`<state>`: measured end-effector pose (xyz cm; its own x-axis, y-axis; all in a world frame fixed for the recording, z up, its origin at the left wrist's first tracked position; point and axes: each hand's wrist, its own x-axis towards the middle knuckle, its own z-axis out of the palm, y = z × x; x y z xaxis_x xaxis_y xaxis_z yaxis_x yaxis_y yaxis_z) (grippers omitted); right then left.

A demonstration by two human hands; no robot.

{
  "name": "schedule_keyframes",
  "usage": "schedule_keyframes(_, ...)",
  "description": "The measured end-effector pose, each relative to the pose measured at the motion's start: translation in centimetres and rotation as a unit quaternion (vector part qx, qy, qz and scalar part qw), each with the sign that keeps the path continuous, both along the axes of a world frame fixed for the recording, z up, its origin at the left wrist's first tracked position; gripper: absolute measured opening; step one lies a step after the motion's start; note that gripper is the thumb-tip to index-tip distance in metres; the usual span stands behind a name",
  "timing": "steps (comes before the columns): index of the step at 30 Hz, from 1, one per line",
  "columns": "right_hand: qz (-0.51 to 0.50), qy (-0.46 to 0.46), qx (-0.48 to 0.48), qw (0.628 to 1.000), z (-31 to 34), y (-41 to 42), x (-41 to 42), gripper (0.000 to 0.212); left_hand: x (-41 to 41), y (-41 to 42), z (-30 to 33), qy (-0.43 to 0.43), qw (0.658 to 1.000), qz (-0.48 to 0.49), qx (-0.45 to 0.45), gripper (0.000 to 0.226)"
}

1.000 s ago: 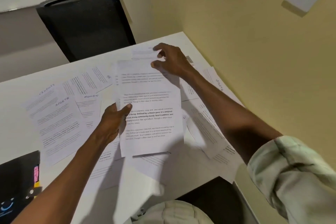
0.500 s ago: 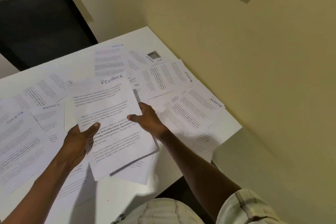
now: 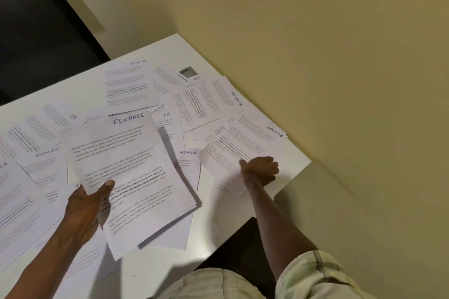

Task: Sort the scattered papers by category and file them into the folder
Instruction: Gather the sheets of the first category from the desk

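Observation:
My left hand grips a small stack of printed sheets headed FINANCE, held a little above the table. My right hand is closed on the lower edge of another printed sheet near the table's right corner, and that sheet's near side is lifted. Around them lie scattered papers labelled SPORTS, ADMIN and HR. Another SPORTS sheet lies at the back. No folder is in view.
The white table ends at a yellow wall on the right. A black chair stands behind the table at the upper left. A small grey cable cut-out sits near the far corner.
My right hand has let go of the FINANCE stack and moved right to take a sheet near the table corner. The left hand still holds the stack.

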<state>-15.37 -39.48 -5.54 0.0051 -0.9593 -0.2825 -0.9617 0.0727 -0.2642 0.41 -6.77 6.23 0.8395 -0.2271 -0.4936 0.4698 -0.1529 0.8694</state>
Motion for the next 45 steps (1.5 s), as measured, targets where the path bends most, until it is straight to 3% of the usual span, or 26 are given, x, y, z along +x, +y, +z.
schedule_keyframes(6,0.013,0.035,0.049,0.998,-0.1,-2.7,-0.3,0.089,-0.3,0.0,-0.1,0.027,0.999,0.008,-0.019,0.045)
schedule_keyframes(10,-0.037,-0.002,0.085,0.996,-0.2,-3.5,0.8,0.081,-0.8,-0.3,0.1,0.034,0.999,0.028,-0.016,0.035)
schedule_keyframes(12,-0.081,-0.061,0.098,0.99,-0.2,-3.5,1.2,0.069,-0.7,-0.2,0.2,0.036,0.999,0.02,-0.016,0.021)
schedule_keyframes(15,-0.092,-0.135,0.09,0.982,-0.2,-3.2,1.1,0.038,-0.8,0.0,0.1,0.03,0.999,0.017,0.0,0.028)
schedule_keyframes(18,-0.043,-0.212,0.015,0.976,0.2,-1.6,0.5,0.013,-0.7,0.2,-0.1,0.03,0.999,0.021,0.008,0.025)
schedule_keyframes(22,0.113,-0.288,-0.175,0.935,1.1,1.3,1.2,0.017,0.0,0.9,-0.6,0.027,0.999,0.02,0.036,0.034)
schedule_keyframes(24,0.158,-0.296,-0.199,0.921,1.3,2.2,2.1,0.016,0.3,1.0,-1.0,0.024,0.999,0.018,0.043,0.038)
schedule_keyframes(27,0.136,-0.314,-0.165,0.925,1.5,2.5,2.8,0.014,0.6,0.5,-1.3,0.019,0.999,0.007,0.045,0.039)
schedule_keyframes(32,0.097,-0.262,-0.097,0.955,0.2,1.3,1.6,0.013,0.8,-0.2,-1.2,0.011,0.999,0.0,0.043,0.036)
schedule_keyframes(35,0.063,-0.114,-0.07,0.989,-0.9,0.2,0.0,0.017,1.1,0.1,-1.5,0.011,0.999,0.003,0.036,0.036)
schedule_keyframes(38,0.002,-0.005,-0.006,1.0,-2.1,-1.0,-1.3,0.023,1.2,0.1,-1.5,0.013,0.999,0.002,0.037,0.036)
schedule_keyframes(45,-0.008,0.007,0.07,0.998,-1.7,-3.3,-2.3,0.04,1.1,-0.7,-1.1,0.011,0.999,0.001,0.033,0.029)
